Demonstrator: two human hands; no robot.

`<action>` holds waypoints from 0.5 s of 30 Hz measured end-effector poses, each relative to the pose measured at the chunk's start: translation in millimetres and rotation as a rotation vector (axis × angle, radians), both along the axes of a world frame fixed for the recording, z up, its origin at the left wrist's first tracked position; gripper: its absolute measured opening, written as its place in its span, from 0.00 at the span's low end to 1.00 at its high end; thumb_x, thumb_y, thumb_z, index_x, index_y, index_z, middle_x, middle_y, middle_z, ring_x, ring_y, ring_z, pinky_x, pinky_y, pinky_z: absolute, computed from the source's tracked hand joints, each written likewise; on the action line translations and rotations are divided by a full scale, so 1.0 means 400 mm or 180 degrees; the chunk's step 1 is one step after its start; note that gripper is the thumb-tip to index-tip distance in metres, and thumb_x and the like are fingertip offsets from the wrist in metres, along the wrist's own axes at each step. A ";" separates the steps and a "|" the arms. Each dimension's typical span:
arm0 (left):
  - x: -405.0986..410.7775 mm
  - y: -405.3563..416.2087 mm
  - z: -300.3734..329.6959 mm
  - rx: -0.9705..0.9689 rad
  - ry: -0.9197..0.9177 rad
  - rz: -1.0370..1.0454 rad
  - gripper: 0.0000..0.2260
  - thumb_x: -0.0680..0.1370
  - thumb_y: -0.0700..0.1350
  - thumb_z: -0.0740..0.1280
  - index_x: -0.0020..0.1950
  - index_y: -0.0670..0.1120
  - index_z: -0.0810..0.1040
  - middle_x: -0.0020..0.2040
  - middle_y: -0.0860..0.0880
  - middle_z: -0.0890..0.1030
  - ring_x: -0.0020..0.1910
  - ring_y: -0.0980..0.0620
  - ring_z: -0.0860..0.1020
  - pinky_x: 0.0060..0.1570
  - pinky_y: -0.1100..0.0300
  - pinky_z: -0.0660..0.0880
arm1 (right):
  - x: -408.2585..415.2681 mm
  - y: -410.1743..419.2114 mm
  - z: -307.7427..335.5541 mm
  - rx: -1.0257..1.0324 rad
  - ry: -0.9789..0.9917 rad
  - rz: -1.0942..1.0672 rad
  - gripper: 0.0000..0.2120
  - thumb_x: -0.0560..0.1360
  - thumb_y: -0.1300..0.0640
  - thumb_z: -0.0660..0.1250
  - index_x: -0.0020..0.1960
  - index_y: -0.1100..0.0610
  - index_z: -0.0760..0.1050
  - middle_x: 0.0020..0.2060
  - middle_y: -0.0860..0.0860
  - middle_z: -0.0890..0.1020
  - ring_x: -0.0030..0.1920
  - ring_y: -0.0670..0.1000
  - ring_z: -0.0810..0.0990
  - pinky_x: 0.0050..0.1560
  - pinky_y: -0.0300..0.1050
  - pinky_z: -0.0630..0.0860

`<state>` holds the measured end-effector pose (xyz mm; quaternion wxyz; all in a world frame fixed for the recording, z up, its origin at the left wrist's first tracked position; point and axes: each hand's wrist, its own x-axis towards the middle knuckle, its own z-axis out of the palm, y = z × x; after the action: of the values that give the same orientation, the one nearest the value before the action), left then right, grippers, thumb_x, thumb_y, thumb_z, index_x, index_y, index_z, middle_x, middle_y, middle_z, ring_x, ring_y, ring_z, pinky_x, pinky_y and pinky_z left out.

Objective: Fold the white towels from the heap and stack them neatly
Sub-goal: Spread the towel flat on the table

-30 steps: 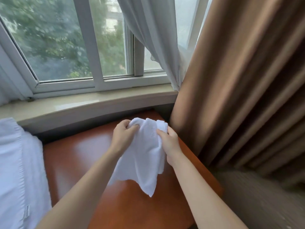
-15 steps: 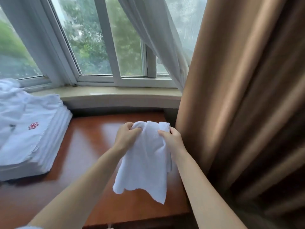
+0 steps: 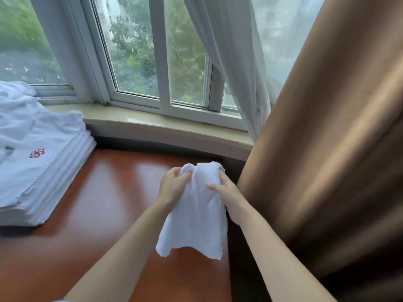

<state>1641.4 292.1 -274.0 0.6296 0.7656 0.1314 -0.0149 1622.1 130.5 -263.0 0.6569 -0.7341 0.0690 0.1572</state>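
Towel [image 3: 196, 214] hangs bunched between my two hands above the right end of the reddish worktop [image 3: 104, 203]. My left hand [image 3: 173, 185] has its fingers curled round the top left corner, and my right hand [image 3: 229, 196] pinches the top right edge, thumb laid across the cloth. Its ragged lower edge dangles free over the wood. A stack of folded towels [image 3: 43, 171] sits well apart at the left, with the loose heap [image 3: 15, 105] behind it. A brown curtain [image 3: 327, 149] hangs just beside my right hand.

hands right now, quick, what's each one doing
Left hand: closed, gripping the top edge of the white towel.
Right hand: closed, pinching the same towel's top edge on the other side.
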 end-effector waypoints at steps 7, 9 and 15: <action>0.025 0.051 -0.035 0.0077 0.0273 0.0662 0.03 0.75 0.41 0.65 0.47 0.48 0.76 0.43 0.50 0.79 0.41 0.51 0.76 0.36 0.61 0.70 | 0.098 0.059 -0.027 -0.0213 0.0116 0.0289 0.15 0.73 0.55 0.69 0.55 0.39 0.77 0.47 0.41 0.79 0.50 0.44 0.78 0.53 0.43 0.76; 0.015 0.060 -0.038 0.0119 0.0317 0.0771 0.12 0.75 0.39 0.64 0.57 0.48 0.73 0.51 0.49 0.77 0.48 0.49 0.76 0.41 0.60 0.71 | 0.112 0.068 -0.030 -0.0381 0.0153 0.0514 0.12 0.70 0.57 0.68 0.50 0.43 0.81 0.43 0.44 0.80 0.47 0.48 0.79 0.53 0.46 0.75; -0.064 0.014 -0.016 0.0322 0.1009 0.0902 0.08 0.66 0.41 0.68 0.45 0.44 0.79 0.42 0.44 0.79 0.41 0.48 0.77 0.40 0.62 0.71 | 0.154 0.018 -0.024 -0.0801 0.0349 0.1396 0.06 0.67 0.59 0.68 0.32 0.52 0.76 0.33 0.51 0.73 0.36 0.52 0.70 0.40 0.43 0.66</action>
<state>1616.0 297.6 -280.4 0.5576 0.7582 0.3356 -0.0398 1683.7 137.6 -272.5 0.5059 -0.7979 -0.0373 0.3257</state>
